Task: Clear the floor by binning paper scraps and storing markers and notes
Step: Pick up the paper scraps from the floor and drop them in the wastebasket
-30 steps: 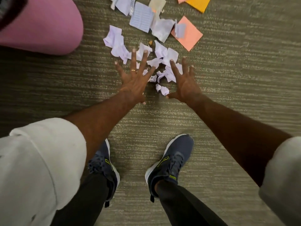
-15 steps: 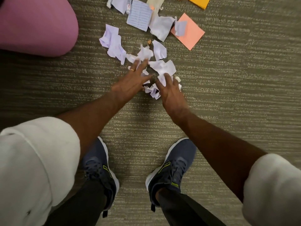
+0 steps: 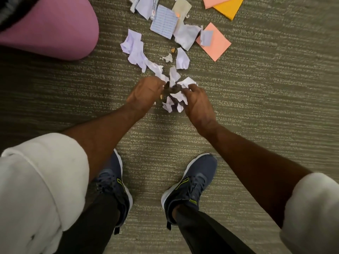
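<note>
White crumpled paper scraps point(image 3: 173, 102) are bunched on the carpet between my two hands. My left hand point(image 3: 145, 95) curls around the left side of the bunch and grips scraps. My right hand point(image 3: 197, 102) closes on the right side of it. More torn scraps point(image 3: 134, 49) trail away beyond my hands. Farther off lie a lined note sheet point(image 3: 165, 22), an orange sticky note point(image 3: 217, 44) and a yellow one point(image 3: 229, 8). A marker point(image 3: 153, 8) lies partly under paper at the top edge.
A pink rounded object point(image 3: 53, 28) sits on the floor at the upper left. My two dark blue shoes point(image 3: 190, 182) stand on the grey-green carpet point(image 3: 275, 99) just below the hands.
Both hands went from spread flat over the scraps to curled shut, raking the scraps together toward me into one bunch.
</note>
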